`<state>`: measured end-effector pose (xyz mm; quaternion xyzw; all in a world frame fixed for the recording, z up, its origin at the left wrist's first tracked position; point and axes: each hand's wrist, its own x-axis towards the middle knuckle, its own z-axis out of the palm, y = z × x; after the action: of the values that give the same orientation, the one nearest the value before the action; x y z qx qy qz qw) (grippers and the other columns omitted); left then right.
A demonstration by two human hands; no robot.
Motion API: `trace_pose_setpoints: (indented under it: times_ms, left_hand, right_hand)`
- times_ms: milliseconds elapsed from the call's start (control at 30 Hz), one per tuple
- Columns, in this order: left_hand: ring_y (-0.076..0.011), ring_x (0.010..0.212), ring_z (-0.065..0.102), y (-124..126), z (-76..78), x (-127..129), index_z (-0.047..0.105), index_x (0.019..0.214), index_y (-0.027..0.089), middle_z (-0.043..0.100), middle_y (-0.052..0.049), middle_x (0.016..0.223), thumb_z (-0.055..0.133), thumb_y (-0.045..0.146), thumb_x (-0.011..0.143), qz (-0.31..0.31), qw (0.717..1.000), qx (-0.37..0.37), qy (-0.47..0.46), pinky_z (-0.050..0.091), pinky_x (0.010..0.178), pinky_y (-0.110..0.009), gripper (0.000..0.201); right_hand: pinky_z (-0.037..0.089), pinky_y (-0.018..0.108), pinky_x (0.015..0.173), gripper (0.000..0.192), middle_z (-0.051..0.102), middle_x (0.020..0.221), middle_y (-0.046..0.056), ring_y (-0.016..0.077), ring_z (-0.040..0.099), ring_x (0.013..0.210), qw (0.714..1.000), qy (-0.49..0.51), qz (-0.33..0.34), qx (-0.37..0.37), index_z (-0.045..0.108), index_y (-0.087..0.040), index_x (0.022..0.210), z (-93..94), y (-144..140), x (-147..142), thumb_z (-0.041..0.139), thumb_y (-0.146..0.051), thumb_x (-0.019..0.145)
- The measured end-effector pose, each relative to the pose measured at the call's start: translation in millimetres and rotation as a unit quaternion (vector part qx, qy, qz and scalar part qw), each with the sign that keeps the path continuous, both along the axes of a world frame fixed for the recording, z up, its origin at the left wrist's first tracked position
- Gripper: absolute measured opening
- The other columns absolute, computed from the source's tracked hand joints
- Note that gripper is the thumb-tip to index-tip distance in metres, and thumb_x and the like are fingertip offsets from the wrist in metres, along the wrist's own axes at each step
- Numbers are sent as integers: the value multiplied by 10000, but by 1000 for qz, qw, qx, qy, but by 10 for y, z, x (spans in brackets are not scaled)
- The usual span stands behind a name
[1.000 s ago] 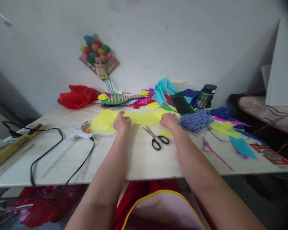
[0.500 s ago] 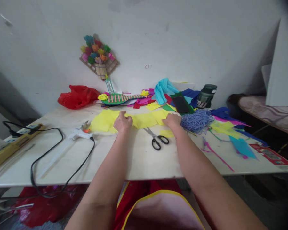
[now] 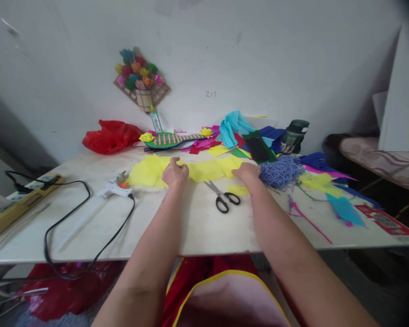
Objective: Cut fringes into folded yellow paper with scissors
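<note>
Scissors [image 3: 220, 194]: and there they lay on the white table [image 3: 211, 234], black handles toward me, blades pointing away, tips right at the near edge of the yellow paper; whether they slid under it, I couldn't tell.
Yellow paper [image 3: 204, 171]: just beyond the scissors, a long strip running sideways between my two hands, its crumpled end spreading out well to the scissors' left!
Left hand [image 3: 175, 175]: beyond the scissors and to their left, thumb up, fingers curled in, gripping the strip.
Right hand [image 3: 246, 173]: beyond the scissors and to their right, fingers closed on the strip's right end.
Shredded paper [image 3: 282, 172]: a purple-blue tangle right of the scissors, just beside my right knuckles.
Small yellow piece [image 3: 236, 189]: flat, just past the scissors' handles.
Glue gun [image 3: 114, 190]: well to the left of the scissors, white, its black cord looping away.
Back row: far beyond the scissors, a red bag [image 3: 112, 137] to the left, light-blue crepe paper [image 3: 233, 129] almost straight behind, a dark bottle [image 3: 295, 137] to the right.
Wall: flower bouquet [image 3: 138, 77], high beyond the scissors, off to their left.
</note>
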<state>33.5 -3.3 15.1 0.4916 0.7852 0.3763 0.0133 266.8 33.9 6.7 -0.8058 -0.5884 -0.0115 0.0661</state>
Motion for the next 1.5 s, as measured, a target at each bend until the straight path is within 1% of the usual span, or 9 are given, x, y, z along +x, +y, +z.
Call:
trace_pose_setpoints:
  times_ms: [167,300,467,633,767,967,1100,1300,1500]
  left_hand:
    - [-238,860,583,-9,12,5,539,1058,292,658,-23,838,464,238,722,3,1000,3,-2,414,693,-336,348]
    - [-231,869,582,-11,16,3,537,1066,293,659,-25,855,460,233,727,8,1000,0,-5,410,700,-330,354]
    - [-235,869,583,-20,19,-3,539,1054,290,660,-20,833,469,231,723,6,1000,10,-11,409,703,-329,344]
    - [-226,871,584,-3,-5,-8,547,1033,292,661,-14,832,463,212,722,-4,1000,19,-21,412,698,-320,332]
    - [-217,879,584,14,-24,-3,557,1029,286,661,-16,838,463,214,728,-12,1000,12,-26,415,703,-308,323]
    - [-212,880,584,10,-23,12,573,1011,283,661,-15,836,464,206,722,-28,999,14,-30,420,708,-303,318]
    - [-212,871,584,10,-25,10,587,984,282,660,-11,817,465,200,713,-29,999,18,-32,421,706,-303,309]
    - [-195,842,589,22,-46,3,624,917,287,663,-4,792,456,201,694,-36,998,35,-36,430,692,-286,292]
    - [-189,806,603,45,-51,-10,682,806,229,676,-42,789,440,202,687,-49,997,35,-56,435,712,-258,271]
  right_hand:
    - [338,401,859,426,608,1040,163,271,544,997,1000,9,18,-1,626,-116,1009,-14,24,8,494,-411,731]
    - [390,343,789,399,603,1054,165,256,554,989,999,25,23,10,622,-124,1022,-6,30,14,470,-379,755]
    - [413,316,737,380,613,1048,126,246,560,974,996,66,1,60,618,-181,1025,16,5,9,437,-405,778]
    - [413,318,720,378,625,989,132,254,571,929,989,84,-25,120,615,-171,1026,51,-59,-13,392,-380,804]
    - [410,330,712,386,625,963,134,261,569,914,985,82,-31,151,595,-171,1052,75,-117,-50,358,-377,827]
    - [391,332,722,388,625,921,149,261,568,883,981,65,-13,182,571,-151,1069,61,-160,-152,345,-374,846]
    - [383,320,724,387,626,911,153,257,567,879,976,74,4,206,562,-128,1072,27,-143,-231,341,-357,853]
    - [380,297,735,351,639,925,142,248,568,893,969,126,14,211,572,-118,1044,-21,-105,-298,378,-325,837]
    - [380,300,750,355,641,916,147,246,573,894,968,145,5,206,565,-108,1067,-8,-108,-307,372,-294,834]
